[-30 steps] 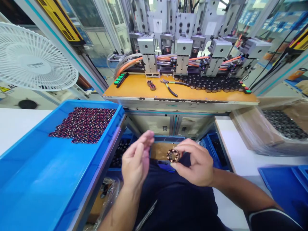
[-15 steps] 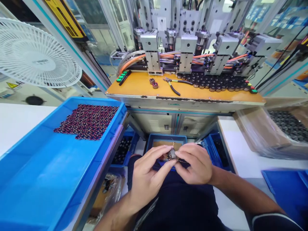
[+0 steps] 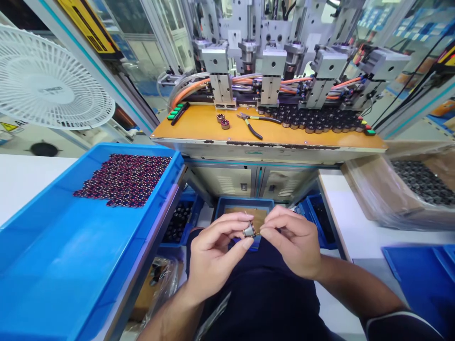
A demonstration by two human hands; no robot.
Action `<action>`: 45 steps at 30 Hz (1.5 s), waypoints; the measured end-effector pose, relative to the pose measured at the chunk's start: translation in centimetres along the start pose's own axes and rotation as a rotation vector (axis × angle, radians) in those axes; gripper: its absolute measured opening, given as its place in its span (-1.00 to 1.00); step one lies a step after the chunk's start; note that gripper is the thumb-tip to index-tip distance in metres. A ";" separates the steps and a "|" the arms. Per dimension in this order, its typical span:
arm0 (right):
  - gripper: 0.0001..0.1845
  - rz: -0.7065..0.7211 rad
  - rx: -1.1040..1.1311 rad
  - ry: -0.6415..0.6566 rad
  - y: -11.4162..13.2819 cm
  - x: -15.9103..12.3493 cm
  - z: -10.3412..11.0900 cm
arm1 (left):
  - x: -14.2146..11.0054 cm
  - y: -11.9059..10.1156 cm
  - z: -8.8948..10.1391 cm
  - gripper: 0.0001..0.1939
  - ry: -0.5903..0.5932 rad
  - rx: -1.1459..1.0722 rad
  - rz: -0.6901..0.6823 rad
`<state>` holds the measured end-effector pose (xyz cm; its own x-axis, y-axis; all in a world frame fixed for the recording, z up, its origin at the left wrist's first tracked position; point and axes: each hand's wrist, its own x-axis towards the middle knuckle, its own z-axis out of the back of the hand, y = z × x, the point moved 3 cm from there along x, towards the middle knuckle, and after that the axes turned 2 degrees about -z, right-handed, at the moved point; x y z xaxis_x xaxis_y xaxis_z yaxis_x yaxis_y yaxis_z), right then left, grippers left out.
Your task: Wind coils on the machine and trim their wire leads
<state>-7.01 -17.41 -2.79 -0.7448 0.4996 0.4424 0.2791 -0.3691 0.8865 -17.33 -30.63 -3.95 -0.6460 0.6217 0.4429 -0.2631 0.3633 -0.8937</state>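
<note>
Surface (image 3: 199,130): lying beyond my left fingers (image 3: 246,244)
Metal ring (image 3: 249,230): I'm holding it there
Right fingers (image 3: 269,233): hovering narrow, just right; grip unclear

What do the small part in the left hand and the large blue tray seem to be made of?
The small part is probably metal, satin grey, from its dull sheen. The tray is likely plastic, smooth and semi-glossy, with soft reflections.

Left hand (image 3: 215,258), right hand (image 3: 298,244) close together, fingers (image 3: 229,223) bent, forearms (image 3: 355,283) converging.
</note>
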 end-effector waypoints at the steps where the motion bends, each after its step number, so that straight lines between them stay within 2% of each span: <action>1: -0.84 -0.057 0.012 -0.022 -0.5 -0.1 0.3 | 0.0 0.0 0.1 -0.71 -0.005 0.025 -0.019; 5: -0.69 -0.294 -0.046 -0.121 -2.9 -0.3 2.6 | 0.0 -0.3 0.9 -0.68 -0.005 0.184 -0.104; 7: -0.73 -0.252 -0.199 -0.179 -2.9 0.1 4.0 | 0.0 -0.5 1.2 -0.68 0.019 0.269 -0.146; 8: -0.80 -0.149 -0.317 -0.205 -2.3 0.3 4.6 | 0.1 -0.6 1.3 -0.68 0.036 0.310 -0.165; 10: -0.98 0.184 -0.581 -0.167 -0.2 0.8 4.9 | 0.2 -0.7 1.3 -0.69 0.083 0.385 -0.200; 11: -0.91 0.354 -0.680 -0.107 0.8 1.0 4.7 | 0.3 -0.8 1.2 -0.69 0.112 0.416 -0.213; 13: -0.81 0.628 -0.785 0.099 2.4 1.3 3.7 | 0.4 -1.0 0.9 -0.70 0.170 0.453 -0.241; 15: -0.80 0.809 -0.830 0.274 3.1 1.7 2.5 | 0.5 -1.2 0.7 -0.69 0.206 0.461 -0.260; 17: -0.85 0.881 -0.880 0.384 3.2 2.2 1.6 | 0.4 -1.3 0.8 -0.69 0.211 0.449 -0.248; 18: -0.87 0.853 -0.879 0.415 3.1 2.5 1.2 | 0.3 -1.2 0.9 -0.70 0.203 0.439 -0.231; 20: -0.81 0.658 -0.781 0.459 2.8 3.1 0.7 | 0.1 -1.1 1.3 -0.69 0.184 0.403 -0.195; 25: -0.68 -0.131 -0.230 0.720 1.8 3.2 -0.3 | -0.2 -0.9 2.3 -0.60 0.143 0.290 -0.190; 27: -0.68 -0.309 -0.152 0.736 1.3 4.1 -0.3 | -0.1 -1.0 2.4 -0.65 0.142 0.288 -0.212; 28: -0.70 -0.303 -0.184 0.676 1.1 5.2 -0.1 | 0.0 -1.1 2.5 -0.68 0.139 0.291 -0.218; 29: -0.74 -0.231 -0.253 0.571 0.9 6.8 0.2 | 0.1 -1.2 2.5 -0.70 0.132 0.295 -0.220; 32: -0.82 0.141 -0.568 0.151 0.2 12.9 1.1 | 0.3 -1.3 2.7 -0.74 0.074 0.302 -0.223; 33: -0.80 0.216 -0.680 0.064 -0.5 15.1 1.1 | 0.3 -1.4 2.7 -0.74 0.052 0.302 -0.226; 35: -0.74 0.199 -0.885 0.055 -2.5 19.2 0.7 | 0.2 -1.6 2.9 -0.74 0.015 0.299 -0.230; 38: -0.57 0.055 -1.156 0.168 -5.9 23.3 -0.3 | -0.1 -2.0 3.2 -0.73 -0.027 0.296 -0.232; 41: -0.45 -0.046 -1.251 0.214 -7.8 24.8 -1.0 | -0.7 -2.4 3.9 -0.71 -0.069 0.297 -0.216; 45: -0.37 -0.097 -1.329 0.285 -8.0 24.2 -0.5 | -1.4 -2.4 4.8 -0.69 -0.121 0.274 -0.185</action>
<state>-27.60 -2.78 0.75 -0.8714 0.4481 0.1997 -0.4492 -0.8924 0.0422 -19.24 -35.65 -2.77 -0.6454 0.4699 0.6023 -0.5554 0.2527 -0.7923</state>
